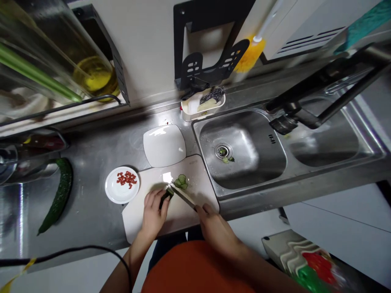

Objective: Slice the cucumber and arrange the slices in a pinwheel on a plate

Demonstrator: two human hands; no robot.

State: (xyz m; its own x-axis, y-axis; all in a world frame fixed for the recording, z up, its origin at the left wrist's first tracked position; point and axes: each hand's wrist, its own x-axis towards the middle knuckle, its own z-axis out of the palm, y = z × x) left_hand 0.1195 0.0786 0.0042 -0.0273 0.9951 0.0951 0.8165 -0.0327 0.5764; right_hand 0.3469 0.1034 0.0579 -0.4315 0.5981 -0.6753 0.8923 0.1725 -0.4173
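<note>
My left hand (155, 209) is closed around a piece of dark green cucumber (166, 196) on the white cutting board (146, 183). In my right hand (214, 224) is a knife (184, 197), gripped by its handle, which my fingers mostly cover. Its blade reaches left to the cut end of the cucumber; whether it is in the flesh I cannot tell. Just beyond the blade, several thin cucumber slices (181, 182) lie in a small overlapping pile. Left of the board, partly against it, a small white plate (111, 189) bears chopped red pieces (126, 179).
A square white plate (165, 145) lies behind the board, touching its back edge. Right of it is a steel sink (244, 171) with cucumber scraps by the drain and a black faucet (305, 110) above. A whole cucumber (59, 195) rests far left. A black cable (76, 248) crosses the lower left.
</note>
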